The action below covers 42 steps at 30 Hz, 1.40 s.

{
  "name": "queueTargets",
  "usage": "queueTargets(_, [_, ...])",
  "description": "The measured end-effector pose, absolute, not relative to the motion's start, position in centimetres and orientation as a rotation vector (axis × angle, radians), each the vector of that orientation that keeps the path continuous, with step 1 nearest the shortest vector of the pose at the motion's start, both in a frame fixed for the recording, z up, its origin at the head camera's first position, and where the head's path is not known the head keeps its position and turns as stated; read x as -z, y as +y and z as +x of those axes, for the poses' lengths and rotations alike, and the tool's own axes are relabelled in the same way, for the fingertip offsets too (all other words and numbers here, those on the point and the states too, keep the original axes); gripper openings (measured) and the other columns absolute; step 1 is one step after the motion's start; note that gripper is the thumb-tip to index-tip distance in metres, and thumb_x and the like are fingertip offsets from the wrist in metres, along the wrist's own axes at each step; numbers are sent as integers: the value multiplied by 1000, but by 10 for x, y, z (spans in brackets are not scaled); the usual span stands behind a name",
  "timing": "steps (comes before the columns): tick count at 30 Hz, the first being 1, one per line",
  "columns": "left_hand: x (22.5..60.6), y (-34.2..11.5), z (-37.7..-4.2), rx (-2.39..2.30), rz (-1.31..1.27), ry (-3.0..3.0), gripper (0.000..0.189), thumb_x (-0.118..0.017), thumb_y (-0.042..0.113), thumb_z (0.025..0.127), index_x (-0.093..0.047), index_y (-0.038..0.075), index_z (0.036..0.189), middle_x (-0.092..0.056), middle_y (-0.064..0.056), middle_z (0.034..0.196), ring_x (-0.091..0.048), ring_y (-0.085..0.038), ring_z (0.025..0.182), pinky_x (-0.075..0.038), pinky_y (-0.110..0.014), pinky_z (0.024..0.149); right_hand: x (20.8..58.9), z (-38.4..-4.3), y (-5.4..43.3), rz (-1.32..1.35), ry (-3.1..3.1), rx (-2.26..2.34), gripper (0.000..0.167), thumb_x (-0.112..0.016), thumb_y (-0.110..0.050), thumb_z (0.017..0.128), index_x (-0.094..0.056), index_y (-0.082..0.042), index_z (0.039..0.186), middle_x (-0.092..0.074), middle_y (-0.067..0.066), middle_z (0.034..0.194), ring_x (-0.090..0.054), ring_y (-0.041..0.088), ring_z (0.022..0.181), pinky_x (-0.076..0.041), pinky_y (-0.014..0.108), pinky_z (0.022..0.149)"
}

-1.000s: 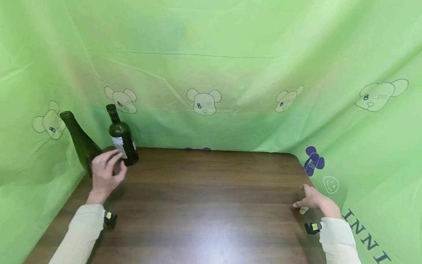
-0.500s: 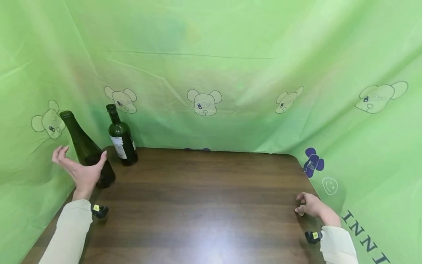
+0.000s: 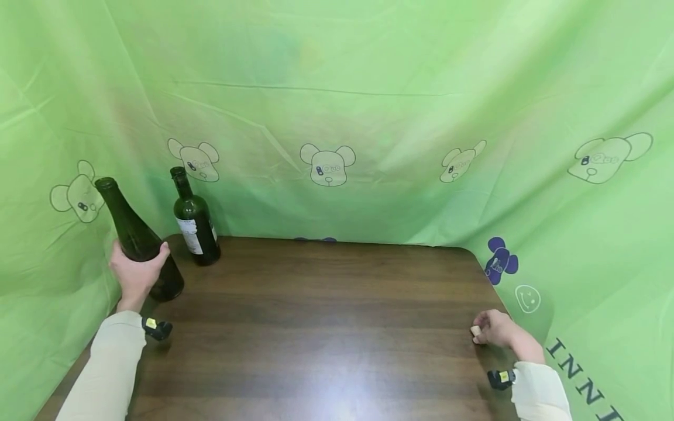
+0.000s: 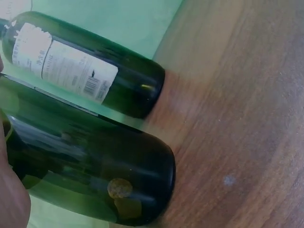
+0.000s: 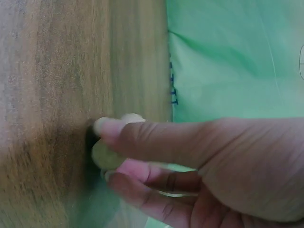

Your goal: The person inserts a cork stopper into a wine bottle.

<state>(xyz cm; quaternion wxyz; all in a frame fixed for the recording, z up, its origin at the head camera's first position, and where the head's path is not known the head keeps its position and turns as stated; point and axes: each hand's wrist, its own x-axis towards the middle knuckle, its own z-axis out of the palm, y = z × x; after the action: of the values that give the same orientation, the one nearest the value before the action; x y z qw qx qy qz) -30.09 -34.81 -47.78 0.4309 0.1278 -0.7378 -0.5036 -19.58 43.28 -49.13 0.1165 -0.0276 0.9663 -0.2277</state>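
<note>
At the table's left edge my left hand point(image 3: 138, 273) grips the lower body of a tall dark green glass bottle point(image 3: 126, 219), thumb on its near right side. The bottle stands upright on the table. In the left wrist view two small tan shapes show through the glass near the base of this bottle point(image 4: 80, 147). Behind it stands a second green bottle point(image 3: 191, 204) with a torn white label. Far off at the right edge, my right hand point(image 3: 496, 328) pinches a small pale cork point(image 5: 107, 156) between thumb and fingers, low over the wood.
The brown wooden table point(image 3: 316, 304) spans the space between the hands. A green printed cloth point(image 3: 326, 105) hangs along the back and both sides. Black wrist cameras sit on both cuffs.
My left hand has drawn back left, opened wide, then wrapped round the nearer bottle. My right hand's fingers have closed on the cork. Both bottles have stayed put.
</note>
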Motion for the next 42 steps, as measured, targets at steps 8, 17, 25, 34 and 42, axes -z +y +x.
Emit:
queueTargets(8, [473,-343,-301,1288,297,-1880,47,-87,16,70,-62,25,108,-56,20,91,-53,0,83,-38,-16,77,487,-204,431,-229,2878,803,20,-83,-5,75,-67,1,87,-61,-2,72,-53,6,65,-46,24,60])
queueTargets(17, [456,-285,-306,1407,5,-1986,50,-86,5,71,-64,11,116,-61,19,93,-58,-4,85,-43,-19,78,455,-231,409,-374,2895,920,26,-82,4,73,-65,7,92,-70,6,80,-62,10,71,-55,22,66])
queueTargets(25, [423,-192,-296,1544,-329,-2082,46,-84,2,74,-61,-3,113,-68,-2,95,-62,-6,82,-51,-23,77,402,-271,367,-405,2991,840,19,-75,-20,92,-77,-3,98,-76,5,82,-65,13,67,-54,26,62])
queueTargets(34, [463,-101,-318,1711,-546,-2084,48,-90,10,71,-64,9,111,-69,-11,95,-63,-19,80,-54,-36,75,348,-300,302,-655,3061,845,27,-70,-15,97,-70,5,115,-75,11,96,-70,25,87,-59,37,79])
queueTargets(42, [477,-41,-314,1726,-599,-2115,46,-88,23,73,-63,16,111,-67,-4,92,-64,-18,80,-53,-37,74,311,-312,250,-924,3083,923,30,-75,-4,90,-69,8,117,-69,16,103,-69,30,94,-59,43,87])
